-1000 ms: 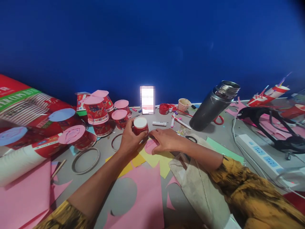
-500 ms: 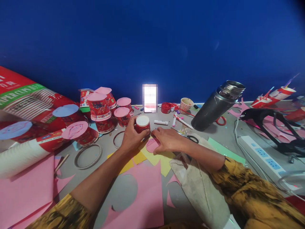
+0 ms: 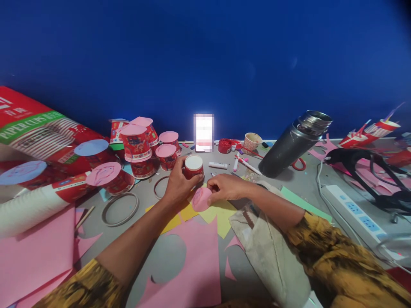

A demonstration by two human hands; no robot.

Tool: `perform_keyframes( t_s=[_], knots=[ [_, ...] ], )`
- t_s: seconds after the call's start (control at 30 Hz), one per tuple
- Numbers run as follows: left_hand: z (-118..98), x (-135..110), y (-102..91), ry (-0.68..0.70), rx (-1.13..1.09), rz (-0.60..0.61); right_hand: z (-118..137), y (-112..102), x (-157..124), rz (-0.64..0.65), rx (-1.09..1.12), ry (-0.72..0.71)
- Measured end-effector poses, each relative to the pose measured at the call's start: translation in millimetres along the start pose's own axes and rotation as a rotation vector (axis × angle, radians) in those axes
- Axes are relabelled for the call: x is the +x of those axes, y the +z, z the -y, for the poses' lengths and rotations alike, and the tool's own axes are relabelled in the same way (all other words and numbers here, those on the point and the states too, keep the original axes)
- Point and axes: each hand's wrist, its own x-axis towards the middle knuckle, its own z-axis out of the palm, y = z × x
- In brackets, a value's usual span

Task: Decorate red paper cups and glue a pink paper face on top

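My left hand (image 3: 177, 184) is wrapped round a small upturned red paper cup (image 3: 194, 166) whose white base faces up, at the middle of the grey table. Just right of it, my right hand (image 3: 226, 187) pinches a pink paper disc (image 3: 201, 199) by its edge and holds it tilted just above the yellow paper (image 3: 215, 211). The disc hangs a little below and to the right of the cup, not touching it.
Several red cups topped with pink discs (image 3: 138, 143) stand at the left, beside a paper-cup package (image 3: 35, 132). Tape rings (image 3: 120, 208), pink sheets (image 3: 192, 261), a lit phone (image 3: 203, 132), markers (image 3: 244, 162), a dark flask (image 3: 293, 143), a power strip (image 3: 353, 209) and a cloth bag (image 3: 272, 252) crowd the table.
My right hand has lifted the pink disc off the yellow paper, where it lay flat under the fingers. My left hand keeps its hold on the cup.
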Motion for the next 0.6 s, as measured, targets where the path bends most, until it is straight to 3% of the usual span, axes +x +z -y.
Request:
perform_keyframes(
  t_s=[0.23,0.47,0.6],
  knots=[
    [-2,-5,5.2,0.005,-0.098,0.066,-15,-25,-11,0.058,0.497,-0.222],
    [-10,-4,5.2,0.052,-0.175,0.265,-19,-27,-3,-0.281,1.124,-0.232],
    [-6,4,-6.0,0.038,-0.156,0.179,-21,-19,13,-0.355,1.192,-0.185]
  ],
)
